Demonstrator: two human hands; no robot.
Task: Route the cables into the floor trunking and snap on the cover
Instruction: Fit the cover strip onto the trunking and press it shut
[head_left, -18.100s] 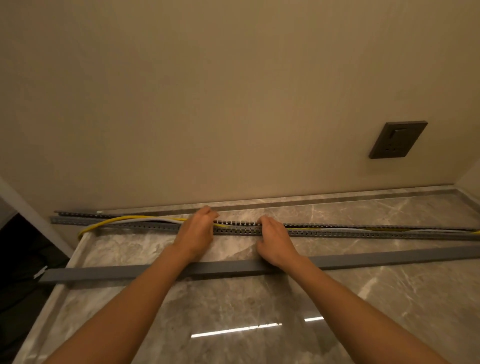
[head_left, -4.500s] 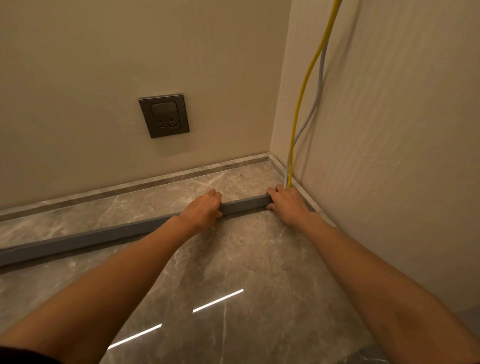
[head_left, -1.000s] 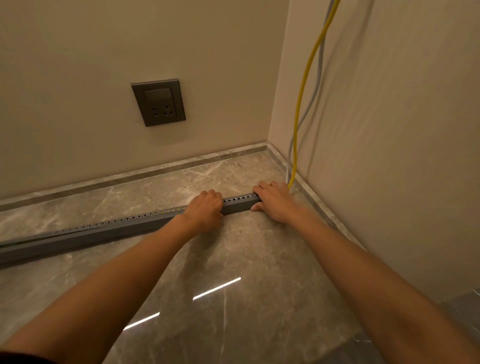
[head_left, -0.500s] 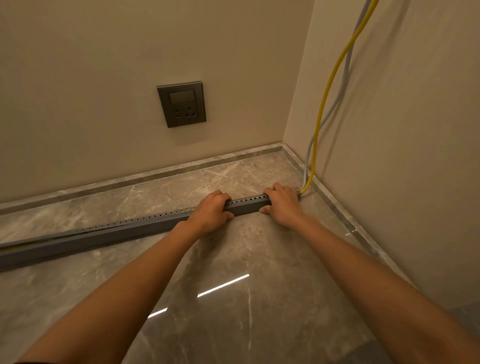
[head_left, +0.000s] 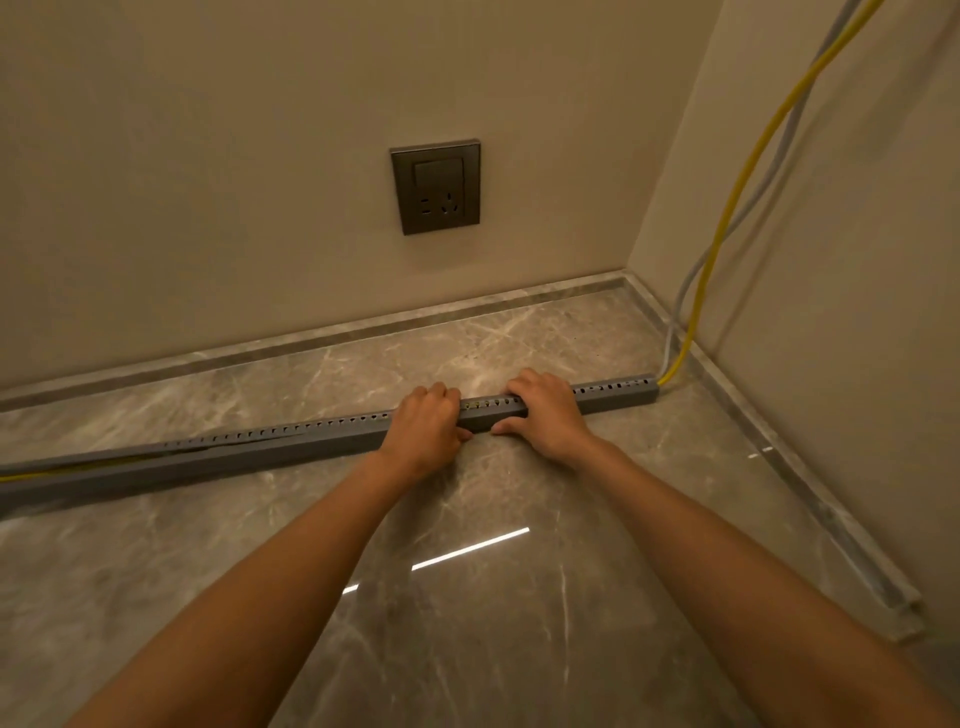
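the grey slotted trunking (head_left: 322, 434) lies on the marble floor (head_left: 467, 623), running from the left edge toward the right corner. at its far left a smooth grey strip, which i take for the cover (head_left: 156, 467), stands a little apart from the slotted wall, with yellow showing in the gap. my left hand (head_left: 426, 431) is curled over the trunking, fingers clenched round it. just beside it the right hand (head_left: 545, 415) grasps it too, thumb on the near face. a dark socket (head_left: 436, 187) sits on the back wall. at the right end a yellow cable (head_left: 727, 223) and a grey cable (head_left: 769, 171) climb the side wall.
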